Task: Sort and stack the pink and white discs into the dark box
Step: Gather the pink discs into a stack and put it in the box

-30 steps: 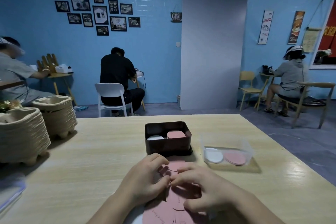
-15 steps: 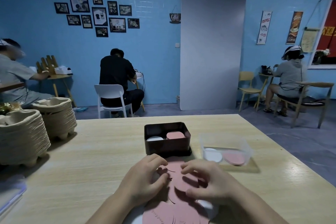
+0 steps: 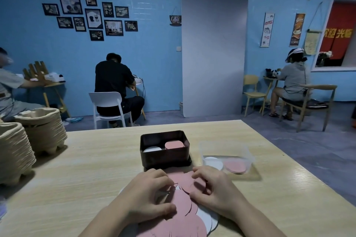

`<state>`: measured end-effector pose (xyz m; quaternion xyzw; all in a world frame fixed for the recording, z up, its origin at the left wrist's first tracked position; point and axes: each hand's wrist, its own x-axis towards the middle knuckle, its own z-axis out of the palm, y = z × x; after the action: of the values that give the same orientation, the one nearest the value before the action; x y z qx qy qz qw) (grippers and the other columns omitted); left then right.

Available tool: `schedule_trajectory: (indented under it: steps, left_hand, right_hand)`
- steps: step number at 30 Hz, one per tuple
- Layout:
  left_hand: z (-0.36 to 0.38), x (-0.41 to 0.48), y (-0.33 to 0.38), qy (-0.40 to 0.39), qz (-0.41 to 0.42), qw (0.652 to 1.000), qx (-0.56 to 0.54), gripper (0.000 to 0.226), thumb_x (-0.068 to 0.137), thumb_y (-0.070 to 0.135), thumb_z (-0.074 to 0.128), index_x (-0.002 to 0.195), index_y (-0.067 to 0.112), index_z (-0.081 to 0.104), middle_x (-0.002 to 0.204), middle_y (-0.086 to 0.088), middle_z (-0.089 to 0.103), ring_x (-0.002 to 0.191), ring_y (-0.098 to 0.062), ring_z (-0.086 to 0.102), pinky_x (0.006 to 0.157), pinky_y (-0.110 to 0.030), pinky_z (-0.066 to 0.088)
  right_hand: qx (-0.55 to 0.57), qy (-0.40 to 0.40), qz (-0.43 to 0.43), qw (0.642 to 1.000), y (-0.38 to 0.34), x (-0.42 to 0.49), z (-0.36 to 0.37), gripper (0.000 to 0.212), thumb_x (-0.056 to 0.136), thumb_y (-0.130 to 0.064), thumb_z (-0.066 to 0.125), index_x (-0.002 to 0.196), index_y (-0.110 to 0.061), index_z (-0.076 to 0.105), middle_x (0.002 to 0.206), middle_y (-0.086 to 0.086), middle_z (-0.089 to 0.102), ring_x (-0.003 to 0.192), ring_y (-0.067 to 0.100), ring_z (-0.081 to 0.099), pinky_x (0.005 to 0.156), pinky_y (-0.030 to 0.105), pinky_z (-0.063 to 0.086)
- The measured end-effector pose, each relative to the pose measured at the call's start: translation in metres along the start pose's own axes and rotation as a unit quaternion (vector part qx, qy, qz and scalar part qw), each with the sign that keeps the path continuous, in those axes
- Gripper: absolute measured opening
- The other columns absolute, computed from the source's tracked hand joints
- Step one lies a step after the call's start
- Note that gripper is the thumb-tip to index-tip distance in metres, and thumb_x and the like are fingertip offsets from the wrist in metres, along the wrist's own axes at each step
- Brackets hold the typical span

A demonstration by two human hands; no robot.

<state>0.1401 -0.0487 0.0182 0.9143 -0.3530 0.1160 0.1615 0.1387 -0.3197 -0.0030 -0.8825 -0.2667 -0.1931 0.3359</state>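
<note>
The dark box (image 3: 165,158) stands at mid-table and holds a white stack (image 3: 152,149) on the left and a pink stack (image 3: 174,144) on the right. A loose pile of pink and white discs (image 3: 185,206) lies overlapped on the table in front of me, just short of the box. My left hand (image 3: 148,196) sits on the pile's left side, fingers curled and thumb pressed against pink discs. My right hand (image 3: 213,190) is on the right side, with its curled fingertips and thumb pinching the edge of a pink disc (image 3: 192,183).
A clear plastic tub (image 3: 248,157) to the right of the box holds white and pink discs. Stacks of pulp trays (image 3: 44,131) stand at the table's left edge. People sit at small tables along the blue wall beyond.
My hands have drawn apart. The right hand slid to the right with a pink disc under its fingertips, while the left hand stayed on the pile.
</note>
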Motion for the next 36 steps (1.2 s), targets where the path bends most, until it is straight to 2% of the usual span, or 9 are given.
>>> schedule_trajectory:
  steps: [2, 6, 8, 11, 14, 23, 27, 32, 36]
  left_hand:
    - [0.003, 0.002, 0.000, 0.001, -0.009, 1.000, -0.011, 0.056, 0.077, 0.077, 0.062, 0.118, 0.039, 0.064, 0.112, 0.024, 0.052, 0.105, 0.002, 0.048, 0.091, -0.023, 0.044]
    - [0.011, 0.004, -0.001, 0.029, -0.032, 0.999, -0.028, 0.032, 0.084, 0.061, 0.061, 0.107, 0.039, 0.062, 0.104, 0.024, 0.051, 0.098, 0.001, 0.047, 0.088, -0.030, 0.047]
    - [0.015, 0.003, -0.002, 0.036, -0.035, 0.998, -0.030, 0.030, 0.086, 0.060, 0.058, 0.108, 0.040, 0.062, 0.105, 0.023, 0.051, 0.098, 0.001, 0.048, 0.089, -0.032, 0.047]
    - [0.014, 0.002, -0.001, 0.013, -0.035, 0.999, -0.030, 0.052, 0.082, 0.072, 0.057, 0.125, 0.043, 0.060, 0.116, 0.026, 0.048, 0.109, 0.003, 0.046, 0.097, -0.027, 0.042]
    - [0.010, 0.002, 0.000, -0.012, -0.031, 0.999, -0.021, 0.073, 0.069, 0.084, 0.062, 0.131, 0.045, 0.059, 0.120, 0.028, 0.045, 0.114, 0.005, 0.041, 0.100, -0.023, 0.037]
    - [0.003, 0.004, -0.003, -0.034, -0.006, 0.999, -0.013, 0.086, 0.064, 0.088, 0.064, 0.137, 0.043, 0.058, 0.122, 0.026, 0.046, 0.115, 0.004, 0.041, 0.101, -0.025, 0.039]
    - [0.002, 0.003, -0.003, -0.034, -0.005, 0.999, -0.025, 0.084, 0.062, 0.083, 0.067, 0.135, 0.043, 0.059, 0.121, 0.027, 0.046, 0.115, 0.006, 0.040, 0.102, -0.023, 0.038]
    - [0.004, -0.002, 0.000, 0.028, -0.020, 0.996, -0.078, 0.065, 0.066, 0.069, 0.076, 0.121, 0.036, 0.065, 0.116, 0.026, 0.051, 0.110, 0.005, 0.050, 0.095, -0.021, 0.045]
    - [0.006, -0.003, -0.004, 0.102, -0.041, 0.991, -0.080, 0.065, 0.069, 0.060, 0.075, 0.128, 0.036, 0.062, 0.107, 0.027, 0.056, 0.103, 0.005, 0.055, 0.090, -0.024, 0.048]
  right_hand:
    - [0.000, 0.003, 0.000, 1.000, 0.000, 0.000, 0.000, 0.035, 0.075, -0.045, 0.078, 0.103, -0.026, 0.067, 0.115, -0.016, 0.066, 0.123, -0.005, 0.054, 0.096, 0.026, 0.048]
    - [-0.010, 0.014, 0.002, 1.000, 0.000, -0.001, 0.000, 0.036, 0.077, -0.049, 0.076, 0.103, -0.026, 0.067, 0.114, -0.022, 0.063, 0.121, -0.004, 0.054, 0.094, 0.025, 0.048]
    - [-0.006, 0.022, 0.009, 1.000, 0.002, -0.001, 0.001, 0.036, 0.078, -0.050, 0.075, 0.104, -0.027, 0.066, 0.115, -0.024, 0.062, 0.120, -0.002, 0.055, 0.090, 0.027, 0.051]
    - [-0.015, 0.032, 0.010, 0.999, 0.003, -0.003, 0.001, 0.035, 0.078, -0.049, 0.075, 0.103, -0.027, 0.066, 0.116, -0.022, 0.063, 0.119, -0.003, 0.055, 0.088, 0.028, 0.053]
    - [-0.021, 0.035, 0.006, 0.999, 0.002, -0.002, 0.001, 0.034, 0.077, -0.047, 0.076, 0.102, -0.026, 0.067, 0.114, -0.021, 0.065, 0.120, -0.007, 0.053, 0.090, 0.024, 0.051]
    - [-0.030, 0.033, 0.005, 0.999, 0.002, -0.001, 0.000, 0.033, 0.076, -0.048, 0.076, 0.101, -0.027, 0.068, 0.113, -0.019, 0.067, 0.123, -0.010, 0.052, 0.093, 0.019, 0.048]
    - [-0.034, 0.032, 0.005, 0.999, 0.003, -0.002, 0.001, 0.035, 0.075, -0.047, 0.076, 0.102, -0.026, 0.069, 0.116, -0.017, 0.067, 0.122, -0.012, 0.051, 0.094, 0.017, 0.046]
    - [-0.013, 0.034, 0.016, 0.999, 0.004, -0.003, 0.001, 0.037, 0.076, -0.049, 0.077, 0.105, -0.027, 0.069, 0.120, -0.022, 0.064, 0.124, -0.010, 0.050, 0.092, 0.025, 0.053]
    - [-0.010, 0.035, 0.006, 0.999, 0.003, -0.001, 0.001, 0.042, 0.075, -0.053, 0.079, 0.109, -0.031, 0.069, 0.126, -0.023, 0.062, 0.123, -0.006, 0.053, 0.093, 0.028, 0.053]
